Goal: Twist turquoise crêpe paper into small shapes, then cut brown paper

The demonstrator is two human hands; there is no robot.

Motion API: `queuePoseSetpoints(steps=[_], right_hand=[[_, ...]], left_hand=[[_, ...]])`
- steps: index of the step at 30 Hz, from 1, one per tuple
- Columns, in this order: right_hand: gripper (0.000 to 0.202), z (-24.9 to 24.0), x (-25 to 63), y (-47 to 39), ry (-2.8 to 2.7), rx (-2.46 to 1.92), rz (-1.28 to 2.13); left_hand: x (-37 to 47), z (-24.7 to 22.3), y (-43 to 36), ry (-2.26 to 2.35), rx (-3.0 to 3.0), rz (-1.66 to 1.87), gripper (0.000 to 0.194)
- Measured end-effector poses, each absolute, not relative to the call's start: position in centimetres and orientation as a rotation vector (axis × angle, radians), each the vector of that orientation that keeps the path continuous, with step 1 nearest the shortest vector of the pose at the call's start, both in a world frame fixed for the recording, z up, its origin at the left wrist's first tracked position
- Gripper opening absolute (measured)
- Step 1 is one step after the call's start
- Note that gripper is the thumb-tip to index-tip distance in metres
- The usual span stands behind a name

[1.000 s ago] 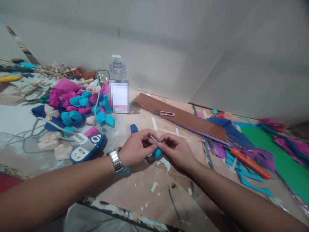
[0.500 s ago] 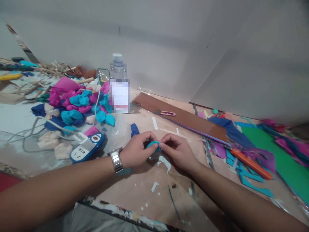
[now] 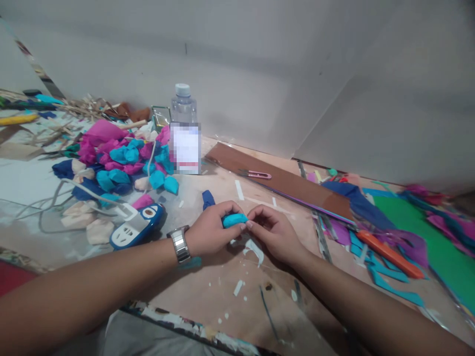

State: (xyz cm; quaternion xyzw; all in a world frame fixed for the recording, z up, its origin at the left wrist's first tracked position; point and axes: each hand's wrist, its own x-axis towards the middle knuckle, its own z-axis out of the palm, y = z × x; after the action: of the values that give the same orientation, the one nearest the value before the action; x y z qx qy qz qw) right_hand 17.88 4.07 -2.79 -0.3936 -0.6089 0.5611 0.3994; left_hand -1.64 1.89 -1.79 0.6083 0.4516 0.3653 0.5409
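A small turquoise piece of crepe paper [image 3: 234,220], folded into a rounded pod, lies between my two hands. My left hand [image 3: 210,227], with a metal watch on its wrist, is closed round its body between thumb and fingers. The thumb and forefinger of my right hand [image 3: 276,235] pinch its right end. Just behind my left hand lies a dark blue paper piece [image 3: 208,199]. Below my fingertips a curled white strip [image 3: 254,252] rests on the wooden table [image 3: 208,306].
To the left are a heap of pink, blue and cream paper pieces [image 3: 107,148] and a blue-white power strip [image 3: 137,227]. Behind stand a blurred phone [image 3: 185,148] and a bottle [image 3: 183,106]. Thread snips [image 3: 256,174] lie on brown sheets [image 3: 297,185]; an orange cutter [image 3: 389,254] lies right.
The turquoise paper has turned between my fingers, and more of its rounded side now shows. Both hands stay almost in place; the view has shifted slightly.
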Motion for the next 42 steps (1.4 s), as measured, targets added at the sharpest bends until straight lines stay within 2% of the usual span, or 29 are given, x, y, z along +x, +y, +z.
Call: queuePoseSetpoints(steps=[8, 19, 30, 42], right_hand=[[0.027, -2.75, 17.94, 4.03, -1.536, -0.958, 1.406], [0.016, -2.36, 17.81, 4.11, -1.696, -0.951, 1.206], [0.012, -2.85, 17.98, 4.07, -1.776, -0.997, 1.100], [0.004, -2.17, 18.19, 4.09, -1.981, -0.977, 0.730]], left_hand=[[-1.63, -1.62, 1.86, 1.114, 1.480, 0.855, 0.018], [-1.45, -1.58, 2.03, 1.075, 1.317, 0.856, 0.020], [-1.72, -1.63, 2.20, 1.097, 1.458, 0.849, 0.018], [-1.81, -1.58, 2.19, 1.082, 1.466, 0.847, 0.018]])
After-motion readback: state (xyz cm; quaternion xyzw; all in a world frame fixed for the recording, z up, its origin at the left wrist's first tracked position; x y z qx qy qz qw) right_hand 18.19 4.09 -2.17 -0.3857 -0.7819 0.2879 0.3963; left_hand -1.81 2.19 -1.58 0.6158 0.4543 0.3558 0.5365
